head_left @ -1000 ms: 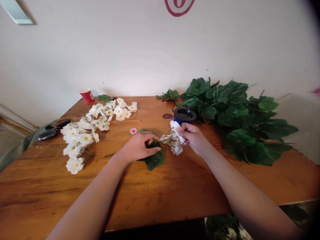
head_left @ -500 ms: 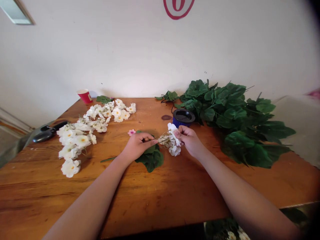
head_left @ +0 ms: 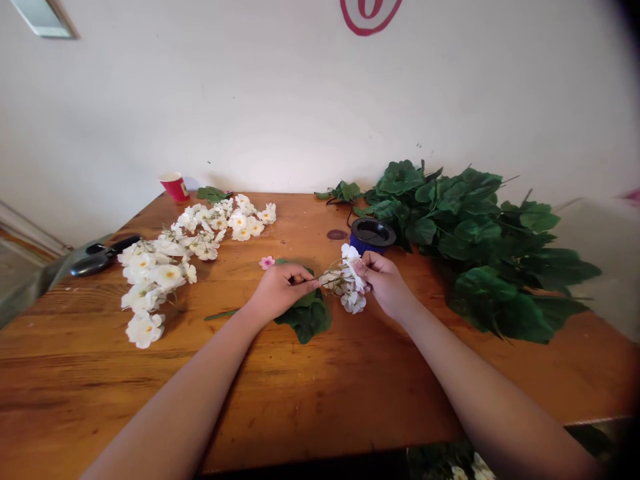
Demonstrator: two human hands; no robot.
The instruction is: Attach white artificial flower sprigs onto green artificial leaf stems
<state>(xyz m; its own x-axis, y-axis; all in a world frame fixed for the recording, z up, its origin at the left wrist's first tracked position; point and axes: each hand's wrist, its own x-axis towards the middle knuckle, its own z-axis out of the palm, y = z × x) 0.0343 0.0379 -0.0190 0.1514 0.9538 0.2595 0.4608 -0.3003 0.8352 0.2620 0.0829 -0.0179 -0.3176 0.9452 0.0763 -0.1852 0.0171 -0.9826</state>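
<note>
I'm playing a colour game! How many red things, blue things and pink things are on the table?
Red: 1 (paper cup)
Blue: 1 (container with a black top)
Pink: 1 (small flower)
Total: 3

2 bare forearms [head_left: 190,380] reaching inward, left hand [head_left: 283,291] palm down, right hand [head_left: 385,283] pinching

No legible text, cropped red ring emblem [head_left: 371,15] at the top edge of the white wall [head_left: 320,100], mark on the red paper cup [head_left: 175,187] too small to read
</note>
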